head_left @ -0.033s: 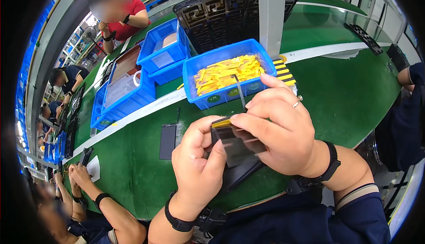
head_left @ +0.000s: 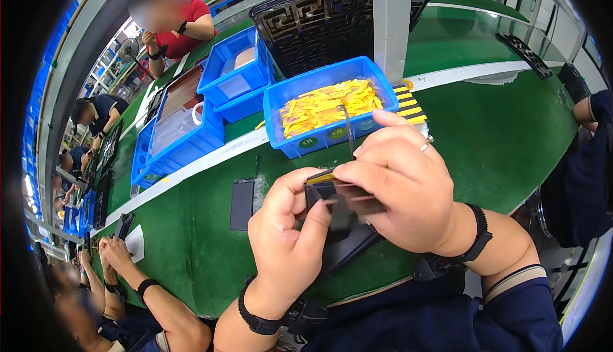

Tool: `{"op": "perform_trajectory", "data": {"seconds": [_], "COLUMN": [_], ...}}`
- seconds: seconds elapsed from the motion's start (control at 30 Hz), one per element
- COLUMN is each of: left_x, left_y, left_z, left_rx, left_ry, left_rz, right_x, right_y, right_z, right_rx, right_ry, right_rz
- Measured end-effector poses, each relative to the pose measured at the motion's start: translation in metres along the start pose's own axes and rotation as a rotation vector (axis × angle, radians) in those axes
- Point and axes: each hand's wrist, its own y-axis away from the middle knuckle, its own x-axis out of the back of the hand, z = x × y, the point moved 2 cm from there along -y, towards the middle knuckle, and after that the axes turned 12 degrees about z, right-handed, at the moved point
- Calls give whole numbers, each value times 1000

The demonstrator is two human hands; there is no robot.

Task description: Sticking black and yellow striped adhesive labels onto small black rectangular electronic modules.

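Observation:
My left hand (head_left: 287,237) is closed round the edge of a thin dark glossy panel (head_left: 342,214), thumb on its face. Along the panel's top edge runs a narrow yellow strip (head_left: 323,176). My right hand (head_left: 405,192) is closed, its fingertips pinched at that edge beside the yellow strip. Between its fingers, a thin grey strip-like tool (head_left: 349,133) sticks up in front of the blue bin (head_left: 287,147) of yellow pieces. The lower end of this tool is hidden by the fingers. Under the hands lies a black flat object (head_left: 348,253), partly covered.
A dark rectangular plate (head_left: 242,205) lies on the green table (head_left: 198,224) left of my hands. Stacked blue bins (head_left: 239,90) stand at the back left, near a grey post (head_left: 391,26). Co-workers' arms (head_left: 169,304) are at the left; another person sits at the right.
The panel has tilted slightly and its lower part looks blurred. The grey tool's tip has shifted a little to the right. Both hands stay nearly in place.

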Motion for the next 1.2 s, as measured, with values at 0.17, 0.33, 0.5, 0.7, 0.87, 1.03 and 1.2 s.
{"op": "perform_trajectory", "data": {"seconds": [0.17,0.33,0.5,0.7,0.87,1.03,1.2], "left_x": [-4,-6,7,8,6,5,5], "left_y": [1,-1,-15,-13,-9,-4,-4], "left_z": [11,17,-9,-10,1,6,4], "left_rx": [-210,-402,197,277,129,119,106], "left_ry": [-322,-497,168,320,109,59,21], "left_rz": [17,81,82,72,84,70,43], "right_x": [-1,-1,-10,-8,-3,1,-4], "right_y": [-3,-3,-3,0,-3,-3,1], "right_z": [1,0,41,58,32,35,35], "right_rx": [-110,-108,-17,-487,-506,-607,-1026], "right_ry": [-7,-24,102,169,-380,-243,-683], "right_rz": [3,-45,175,-204,124,9,2]}}
